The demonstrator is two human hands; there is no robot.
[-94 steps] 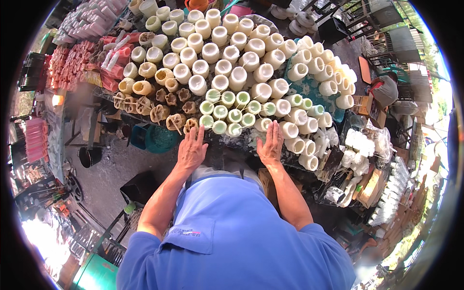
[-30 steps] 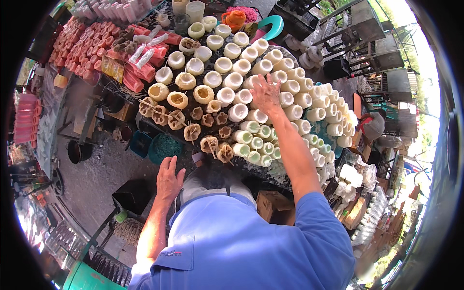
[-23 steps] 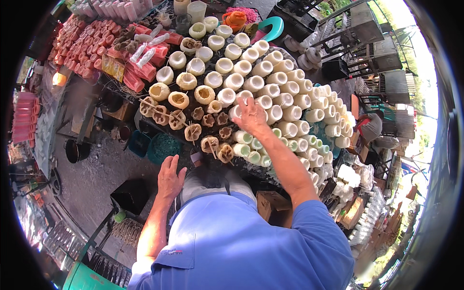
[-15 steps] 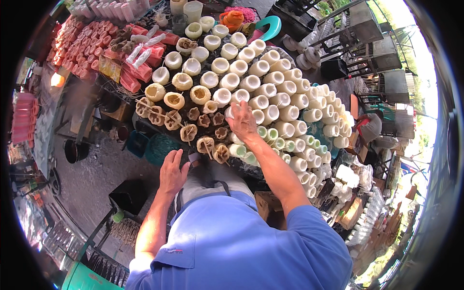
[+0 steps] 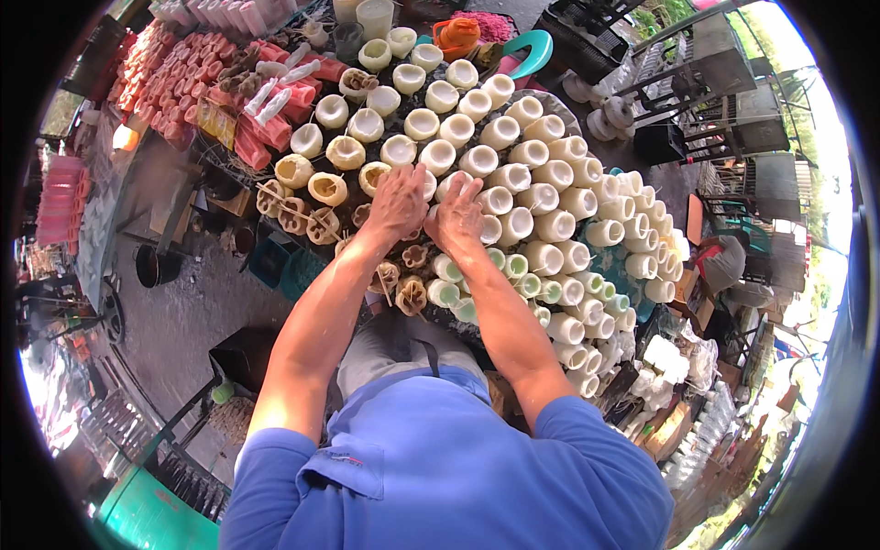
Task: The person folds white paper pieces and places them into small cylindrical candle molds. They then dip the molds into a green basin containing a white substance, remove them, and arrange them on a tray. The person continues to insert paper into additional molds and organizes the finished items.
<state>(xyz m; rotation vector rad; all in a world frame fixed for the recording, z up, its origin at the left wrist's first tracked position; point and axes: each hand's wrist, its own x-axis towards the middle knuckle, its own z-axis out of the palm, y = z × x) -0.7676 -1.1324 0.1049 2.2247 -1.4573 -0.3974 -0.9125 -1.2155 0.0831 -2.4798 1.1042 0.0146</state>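
Observation:
Both of my hands are close together above the near part of a large cluster of pale, waxy, candle-like cylinders with dished tops [image 5: 478, 160]. My left hand [image 5: 399, 203] has its fingers bent against the left side of one white cylinder [image 5: 429, 186]. From the other side my right hand [image 5: 456, 218] closes on it, its thumb toward the left hand. Most of that cylinder is hidden by my fingers. Below my left hand stand brown, flower-shaped pieces [image 5: 412, 293] with sticks across some tops. Green-tinted cylinders [image 5: 446, 293] stand just right of them.
Pink-red pieces [image 5: 183, 87] are piled at the far left, beside a yellow packet [image 5: 216, 122]. An orange container [image 5: 458, 38] and a turquoise chair-like curve [image 5: 532, 53] are at the back. A black bucket [image 5: 158, 264] stands on the floor at left.
My left hand has risen from near my waist to the cylinders, beside my right hand. My right hand stays over nearly the same spot, with its fingers bent. The view has shifted slightly.

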